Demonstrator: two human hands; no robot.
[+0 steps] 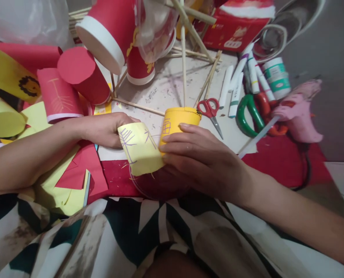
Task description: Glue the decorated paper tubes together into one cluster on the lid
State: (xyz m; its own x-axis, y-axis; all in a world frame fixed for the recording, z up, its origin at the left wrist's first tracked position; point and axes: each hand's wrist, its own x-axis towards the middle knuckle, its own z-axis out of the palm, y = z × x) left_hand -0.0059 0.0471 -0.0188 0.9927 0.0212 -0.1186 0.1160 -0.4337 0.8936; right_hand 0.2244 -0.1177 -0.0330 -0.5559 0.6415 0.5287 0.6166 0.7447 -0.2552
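Note:
A curved piece of pale yellow paper (143, 154) with purple line drawings is held at its left edge by my left hand (110, 129), whose fingers are partly hidden behind it. My right hand (203, 154) is wrapped round a yellow paper cylinder (180, 117) that carries purple grid-like marks. The paper's right edge meets the fingers of my right hand. Just beyond the cylinder lie small red-handled scissors (211, 110). Under my hands a round transparent rim (135, 185) shows in part.
Red paper cylinders (83, 75) and a paper roll stand at the left, above red and yellow paper scraps (73, 173). Wooden sticks (183, 65) rise at the back. Markers (235, 88), green-handled scissors (248, 116) and a pink glue gun (301, 112) lie at the right.

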